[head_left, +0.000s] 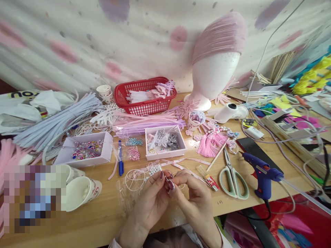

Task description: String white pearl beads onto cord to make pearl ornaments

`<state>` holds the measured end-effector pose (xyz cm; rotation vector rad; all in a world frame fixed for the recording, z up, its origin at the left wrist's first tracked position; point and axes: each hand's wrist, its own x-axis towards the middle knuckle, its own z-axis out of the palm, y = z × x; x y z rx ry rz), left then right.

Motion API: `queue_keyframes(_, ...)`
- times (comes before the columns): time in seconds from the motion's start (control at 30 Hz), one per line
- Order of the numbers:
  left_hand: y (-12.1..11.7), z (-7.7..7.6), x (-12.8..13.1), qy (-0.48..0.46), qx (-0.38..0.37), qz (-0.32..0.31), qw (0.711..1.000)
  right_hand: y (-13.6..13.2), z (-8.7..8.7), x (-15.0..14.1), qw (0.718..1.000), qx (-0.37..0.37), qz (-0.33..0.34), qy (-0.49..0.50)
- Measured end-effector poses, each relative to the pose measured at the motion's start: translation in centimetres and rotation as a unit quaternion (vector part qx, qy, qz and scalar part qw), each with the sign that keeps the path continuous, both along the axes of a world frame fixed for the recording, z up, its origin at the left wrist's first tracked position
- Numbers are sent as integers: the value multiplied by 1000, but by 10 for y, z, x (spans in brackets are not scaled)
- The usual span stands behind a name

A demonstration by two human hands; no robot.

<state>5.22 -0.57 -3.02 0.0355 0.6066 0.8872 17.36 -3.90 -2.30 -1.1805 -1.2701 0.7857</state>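
Over the table's front edge, my left hand (152, 193) and my right hand (192, 193) meet fingertip to fingertip. Both are pinched closed around something tiny between the dark-nailed fingers, too small and covered to name. Just behind the left fingers lie white pearl beads (154, 169) and a loop of thin white cord (134, 181). A printed measuring tape (178, 161) runs across the wood behind the hands. To the right of my right hand are a small red-and-clear packet (212, 182) and green-handled scissors (232, 177).
A blue glue gun (262, 168) with its cable stands at the right. White boxes of beads and trinkets (165, 155), (85, 162) sit behind. Farther back are a red basket (144, 109) and a white foam head (216, 74). Paper cups (84, 193) lie at the left.
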Motion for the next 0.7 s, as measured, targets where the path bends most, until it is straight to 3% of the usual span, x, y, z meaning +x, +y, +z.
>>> queue_keyframes(0.3,0,-1,1,-20,-2,10,1000,0,2,0,1000,2,-8,-11)
queue_keyframes(0.53,0,-7,-2,42,37,-9,998,-1,0,1,1000,-1,-7,-17)
queue_keyframes(0.7,-1,-8,-2,34,41,-12,999,0,0,3,999,-33,5,16)
